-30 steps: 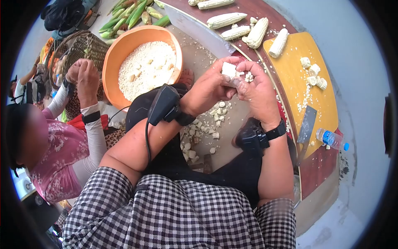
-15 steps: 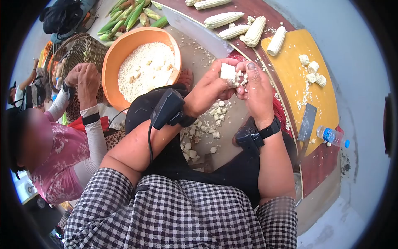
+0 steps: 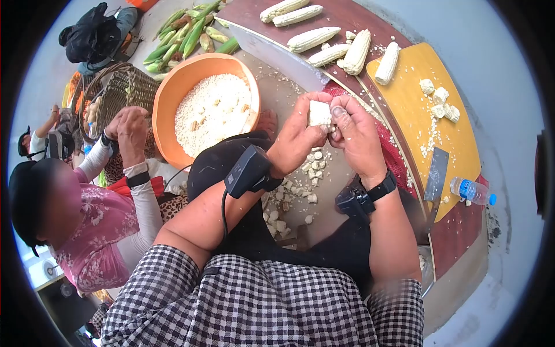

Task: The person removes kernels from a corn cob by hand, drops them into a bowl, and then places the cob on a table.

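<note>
Head view: left hand (image 3: 296, 139) holds corn (image 3: 319, 114) between basin (image 3: 166, 124) and table edge (image 3: 365, 92).

I count six long white cobs (image 3: 314, 39), one yellow board (image 3: 462, 151), one cleaver (image 3: 436, 173), one bottle (image 3: 474, 192), one kernel-filled basin (image 3: 166, 118); my fingers (image 3: 300, 113) hold one chunk (image 3: 319, 114).

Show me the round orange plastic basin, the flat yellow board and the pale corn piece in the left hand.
Round orange plastic basin (image 3: 166, 109): head view, wall at picture left.
Flat yellow board (image 3: 459, 139): head view, bare part of its top.
Pale corn piece (image 3: 319, 113): head view, middle of its visible face.
</note>
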Available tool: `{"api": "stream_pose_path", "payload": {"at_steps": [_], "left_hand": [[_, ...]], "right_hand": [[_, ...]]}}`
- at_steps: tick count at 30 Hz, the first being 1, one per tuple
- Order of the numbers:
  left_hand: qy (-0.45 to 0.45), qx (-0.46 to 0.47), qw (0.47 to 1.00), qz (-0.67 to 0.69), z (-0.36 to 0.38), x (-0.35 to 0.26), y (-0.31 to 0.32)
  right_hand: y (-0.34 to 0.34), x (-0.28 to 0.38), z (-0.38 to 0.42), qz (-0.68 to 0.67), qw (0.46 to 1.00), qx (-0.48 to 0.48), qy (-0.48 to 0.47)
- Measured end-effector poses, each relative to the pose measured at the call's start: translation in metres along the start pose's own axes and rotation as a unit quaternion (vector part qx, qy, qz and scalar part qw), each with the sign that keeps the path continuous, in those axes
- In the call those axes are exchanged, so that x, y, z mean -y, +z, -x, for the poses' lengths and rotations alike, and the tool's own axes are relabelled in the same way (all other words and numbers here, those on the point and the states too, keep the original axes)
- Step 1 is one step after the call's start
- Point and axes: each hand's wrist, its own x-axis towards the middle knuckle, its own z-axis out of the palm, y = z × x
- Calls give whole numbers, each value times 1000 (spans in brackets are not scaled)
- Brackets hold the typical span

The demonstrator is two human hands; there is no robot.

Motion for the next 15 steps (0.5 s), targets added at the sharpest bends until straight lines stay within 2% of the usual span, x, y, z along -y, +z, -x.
{"api": "stream_pose_path", "payload": {"at_steps": [4,7,10,15], "left_hand": [[7,-11,1000,-6,0,-3,1],[20,-9,999,-30,-1,0,-2],[16,-1,999,-41,-1,-1,-4],[38,9,997,-62,-1,-2,0]], "right_hand": [[4,6,1,-55,998,-3,8],[0,3,1,15,999,45,-3],[-3,4,1,-29,996,81,-2],[-6,0,-1,-31,997,70,8]]}}
